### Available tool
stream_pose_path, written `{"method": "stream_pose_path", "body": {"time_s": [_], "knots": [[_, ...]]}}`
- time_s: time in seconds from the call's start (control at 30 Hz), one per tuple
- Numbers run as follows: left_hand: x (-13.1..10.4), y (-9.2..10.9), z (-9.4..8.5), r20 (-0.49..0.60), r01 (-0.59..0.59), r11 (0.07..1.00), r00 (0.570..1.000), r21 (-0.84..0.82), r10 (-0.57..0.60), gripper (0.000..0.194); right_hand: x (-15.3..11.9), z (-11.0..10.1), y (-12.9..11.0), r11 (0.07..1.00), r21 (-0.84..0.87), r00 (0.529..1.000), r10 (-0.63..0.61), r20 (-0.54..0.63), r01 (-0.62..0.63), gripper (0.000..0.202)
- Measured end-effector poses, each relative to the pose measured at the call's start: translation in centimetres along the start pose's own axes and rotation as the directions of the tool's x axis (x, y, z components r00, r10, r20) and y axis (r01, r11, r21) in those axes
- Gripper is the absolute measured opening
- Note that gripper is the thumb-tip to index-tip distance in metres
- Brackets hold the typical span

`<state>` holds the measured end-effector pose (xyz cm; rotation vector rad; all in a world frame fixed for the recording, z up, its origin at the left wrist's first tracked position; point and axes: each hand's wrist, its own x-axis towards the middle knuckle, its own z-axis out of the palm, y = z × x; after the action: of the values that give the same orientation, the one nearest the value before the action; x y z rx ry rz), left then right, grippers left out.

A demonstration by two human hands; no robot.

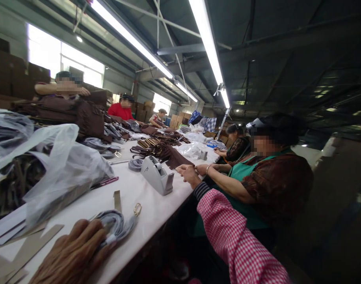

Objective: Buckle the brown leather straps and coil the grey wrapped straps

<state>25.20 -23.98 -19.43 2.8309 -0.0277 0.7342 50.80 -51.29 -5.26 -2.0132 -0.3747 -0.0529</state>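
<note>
My left hand (77,250) is low at the left, fingers bent around the near side of a coiled grey strap (111,223) on the white table. A gold-coloured metal clasp (137,209) sticks out from the strap's far end. My right hand (188,174), in a pink checked sleeve, reaches forward just beyond the tape dispenser (157,175). Its fingertips are drawn together; whatever may be between them is too small to make out. Another strap coil (135,164) lies behind the dispenser.
Clear plastic bags (65,161) cover the table's left side. Brown fabric pieces (177,157) and gold-coloured hardware are heaped farther back. A co-worker in a green apron (242,169) sits close on the right, hands beside mine. Card strips (35,244) lie front left.
</note>
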Motion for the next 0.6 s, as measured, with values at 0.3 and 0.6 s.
{"method": "stream_pose_path", "body": {"time_s": [0.3,0.6], "knots": [[-0.8,-0.3,-0.3,-0.076,-0.095,0.993,0.993,-0.065,0.091,0.038,1.5,1.0,-0.6,0.983,-0.155,0.973,0.131,0.192,-0.102,0.017],[-0.1,1.3,-2.7,0.056,0.036,0.999,0.998,-0.031,-0.035,0.033,1.5,2.4,-1.4,0.962,-0.233,0.972,0.182,0.147,-0.145,0.020]]}}
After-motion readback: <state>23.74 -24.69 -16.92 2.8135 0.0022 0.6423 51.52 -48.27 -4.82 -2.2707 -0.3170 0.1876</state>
